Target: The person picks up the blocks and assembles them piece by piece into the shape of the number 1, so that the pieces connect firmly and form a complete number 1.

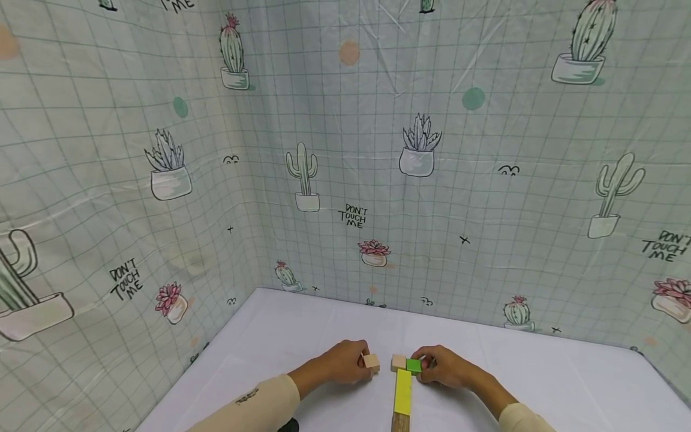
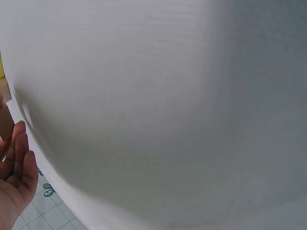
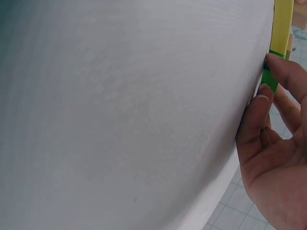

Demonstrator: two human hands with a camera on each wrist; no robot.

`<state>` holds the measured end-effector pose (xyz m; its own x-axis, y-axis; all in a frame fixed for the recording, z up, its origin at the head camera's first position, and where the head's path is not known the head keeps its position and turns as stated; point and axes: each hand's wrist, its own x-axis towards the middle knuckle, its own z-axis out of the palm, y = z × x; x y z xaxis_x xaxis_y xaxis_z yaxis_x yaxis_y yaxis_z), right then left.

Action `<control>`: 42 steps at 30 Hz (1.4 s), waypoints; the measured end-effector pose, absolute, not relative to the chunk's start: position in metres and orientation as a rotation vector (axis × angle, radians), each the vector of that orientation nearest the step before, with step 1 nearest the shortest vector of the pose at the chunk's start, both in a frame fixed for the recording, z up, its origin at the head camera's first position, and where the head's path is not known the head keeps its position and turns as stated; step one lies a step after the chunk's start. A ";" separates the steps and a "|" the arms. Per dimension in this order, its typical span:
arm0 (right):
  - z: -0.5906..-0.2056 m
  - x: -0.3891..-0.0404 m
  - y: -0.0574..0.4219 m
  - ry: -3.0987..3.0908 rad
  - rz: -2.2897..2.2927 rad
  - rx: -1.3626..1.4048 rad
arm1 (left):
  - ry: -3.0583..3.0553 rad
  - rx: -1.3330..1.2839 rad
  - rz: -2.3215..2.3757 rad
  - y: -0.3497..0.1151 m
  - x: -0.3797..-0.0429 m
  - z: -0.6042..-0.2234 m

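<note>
My left hand point(image 1: 349, 362) pinches a plain wooden block point(image 1: 371, 362), a short gap to the left of the other blocks. My right hand point(image 1: 441, 365) holds a green block point(image 1: 413, 366) between thumb and fingers; in the right wrist view, the fingertips sit on the green block point(image 3: 269, 80) close to the white surface. Beside the green one, on its left, is another plain wooden block point(image 1: 398, 362). A long yellow block point(image 1: 402, 391) runs from these two toward me, and a brown wooden block point(image 1: 400, 422) continues the line at its near end.
The blocks lie on a white table point(image 1: 572, 384). A cactus-print sheet point(image 1: 432, 240) rises behind the table and along its left side. A small dark object point(image 1: 290, 425) shows under the left sleeve at the bottom edge.
</note>
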<state>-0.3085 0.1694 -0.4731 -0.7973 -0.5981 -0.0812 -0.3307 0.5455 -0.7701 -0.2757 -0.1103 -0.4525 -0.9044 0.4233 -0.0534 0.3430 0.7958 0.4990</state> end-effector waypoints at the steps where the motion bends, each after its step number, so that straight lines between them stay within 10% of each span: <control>1: -0.473 -0.308 0.169 2.448 -1.123 -0.768 | 2.822 0.606 0.738 -0.110 -0.276 -0.452; 42: -0.475 -0.310 0.171 2.456 -1.114 -0.794 | 2.823 0.574 0.707 -0.097 -0.278 -0.455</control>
<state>-0.3101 0.1710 -0.4754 -0.7909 -0.6084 -0.0657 -0.3515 0.5396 -0.7650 -0.2783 -0.0970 -0.4550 -0.9102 0.4073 -0.0746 0.3241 0.8129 0.4838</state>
